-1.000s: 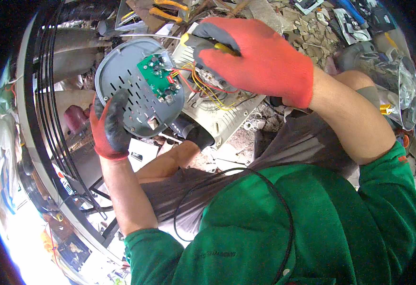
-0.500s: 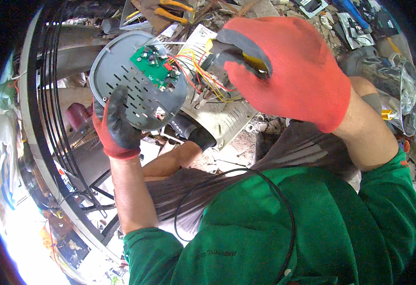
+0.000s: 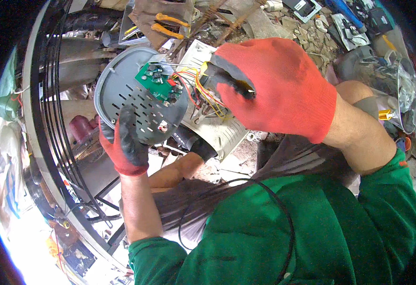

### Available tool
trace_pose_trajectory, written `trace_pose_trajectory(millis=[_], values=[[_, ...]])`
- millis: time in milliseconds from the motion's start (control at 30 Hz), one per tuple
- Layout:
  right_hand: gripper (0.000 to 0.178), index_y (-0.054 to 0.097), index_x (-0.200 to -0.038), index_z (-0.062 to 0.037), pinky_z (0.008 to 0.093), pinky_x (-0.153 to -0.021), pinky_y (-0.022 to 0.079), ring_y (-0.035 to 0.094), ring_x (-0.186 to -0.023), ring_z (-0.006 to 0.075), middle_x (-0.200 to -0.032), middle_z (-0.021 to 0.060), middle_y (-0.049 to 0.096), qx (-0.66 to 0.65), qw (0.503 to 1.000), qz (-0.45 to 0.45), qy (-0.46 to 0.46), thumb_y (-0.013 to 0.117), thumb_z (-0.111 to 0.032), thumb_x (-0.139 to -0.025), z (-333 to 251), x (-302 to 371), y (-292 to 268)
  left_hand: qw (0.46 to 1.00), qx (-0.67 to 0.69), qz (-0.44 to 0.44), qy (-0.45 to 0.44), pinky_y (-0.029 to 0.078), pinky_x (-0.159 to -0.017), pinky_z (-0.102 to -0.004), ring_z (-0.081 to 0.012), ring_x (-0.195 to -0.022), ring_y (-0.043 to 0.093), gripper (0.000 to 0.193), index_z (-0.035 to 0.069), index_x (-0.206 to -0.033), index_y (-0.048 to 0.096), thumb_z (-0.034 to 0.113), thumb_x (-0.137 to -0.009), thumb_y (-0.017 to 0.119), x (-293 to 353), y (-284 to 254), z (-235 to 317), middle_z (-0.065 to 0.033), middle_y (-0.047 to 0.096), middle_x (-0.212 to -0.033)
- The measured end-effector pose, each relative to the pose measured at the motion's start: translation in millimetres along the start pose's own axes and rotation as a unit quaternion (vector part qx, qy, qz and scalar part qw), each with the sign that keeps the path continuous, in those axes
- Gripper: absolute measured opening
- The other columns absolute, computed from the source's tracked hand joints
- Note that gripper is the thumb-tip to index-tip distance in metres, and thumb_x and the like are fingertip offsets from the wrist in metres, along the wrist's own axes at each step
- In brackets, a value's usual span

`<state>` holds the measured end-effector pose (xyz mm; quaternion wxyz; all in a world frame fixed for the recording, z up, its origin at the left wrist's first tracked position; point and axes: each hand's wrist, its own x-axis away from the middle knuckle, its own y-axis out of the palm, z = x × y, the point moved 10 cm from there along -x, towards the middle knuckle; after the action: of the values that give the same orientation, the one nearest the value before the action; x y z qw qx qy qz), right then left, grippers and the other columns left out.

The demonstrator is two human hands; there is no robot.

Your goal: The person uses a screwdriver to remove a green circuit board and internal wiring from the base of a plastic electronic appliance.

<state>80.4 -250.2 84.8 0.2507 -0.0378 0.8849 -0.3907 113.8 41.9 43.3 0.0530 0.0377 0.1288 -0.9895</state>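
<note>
My left hand [image 3: 131,142], in a red glove with dark palm coating, grips the lower edge of a grey rounded plastic cover [image 3: 110,90] with rows of slots. A green circuit board [image 3: 158,85] lies inside that cover. Red, yellow and white wires [image 3: 203,92] run from the board toward my right hand [image 3: 269,88], also gloved. Its fingers are closed around a dark-handled tool that looks like a screwdriver; a thin shaft [image 3: 181,65] reaches left over the board's upper edge. Most of the handle is hidden in the glove.
A pale slotted plastic panel [image 3: 224,135] lies below the wires. Orange-handled pliers [image 3: 169,26] rest on cardboard at the back. A black metal frame [image 3: 51,114] stands at the left. Rubble and scrap cover the ground; a clear plastic bag [image 3: 400,90] is at the right.
Both hands, the cover and the tool sit lower in the picture, as does the background. Relative to the cover, my right hand has come slightly closer.
</note>
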Motion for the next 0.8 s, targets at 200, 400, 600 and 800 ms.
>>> trace_pose_trajectory(millis=[200, 400, 600, 800], values=[[0.031, 0.062, -0.104, -0.0015, 0.0457, -0.064, 0.050, 0.063, -0.074, 0.0398, -0.082, 0.0184, 0.065, -0.023, 0.999, -0.042, 0.011, 0.068, -0.017, -0.078, 3.2, -3.6, 4.4, 0.993, 0.102, 0.015, -0.061, 0.052, -0.079, -0.0298, -0.0151, -0.090, 0.063, 0.032, 0.000, -0.120, 0.058, 0.010, -0.091, 0.065, 4.6, 5.8, -2.4, -0.0076, 0.067, -0.105], [0.032, 0.061, -0.104, -0.0007, 0.0453, -0.064, 0.050, 0.062, -0.073, 0.0408, -0.081, 0.0190, 0.064, -0.023, 0.999, -0.030, 0.016, 0.068, -0.017, -0.078, 3.4, -5.2, 0.6, 1.000, 0.006, 0.009, -0.029, 0.051, -0.080, -0.0279, -0.0137, -0.090, 0.063, 0.029, -0.001, -0.120, 0.058, 0.008, -0.093, 0.064, 4.3, 1.6, 0.4, -0.0067, 0.067, -0.104], [0.032, 0.062, -0.105, -0.0008, 0.0457, -0.063, 0.050, 0.062, -0.072, 0.0415, -0.081, 0.0195, 0.064, -0.038, 0.999, -0.033, 0.011, 0.068, -0.017, -0.079, 4.1, -5.0, 3.0, 0.989, -0.125, -0.025, 0.071, 0.050, -0.081, -0.0279, -0.0134, -0.091, 0.063, 0.027, -0.002, -0.117, 0.060, 0.010, -0.093, 0.063, 6.1, 11.7, 22.4, -0.0067, 0.067, -0.104], [0.031, 0.063, -0.105, -0.0009, 0.0461, -0.065, 0.050, 0.062, -0.074, 0.0410, -0.082, 0.0194, 0.065, -0.057, 0.997, -0.045, 0.023, 0.069, -0.018, -0.079, 8.1, -5.6, 7.7, 0.995, -0.092, -0.023, 0.041, 0.050, -0.080, -0.0276, -0.0133, -0.090, 0.063, 0.027, -0.003, -0.116, 0.060, 0.011, -0.093, 0.063, 6.7, 9.2, 15.8, -0.0069, 0.068, -0.102]])
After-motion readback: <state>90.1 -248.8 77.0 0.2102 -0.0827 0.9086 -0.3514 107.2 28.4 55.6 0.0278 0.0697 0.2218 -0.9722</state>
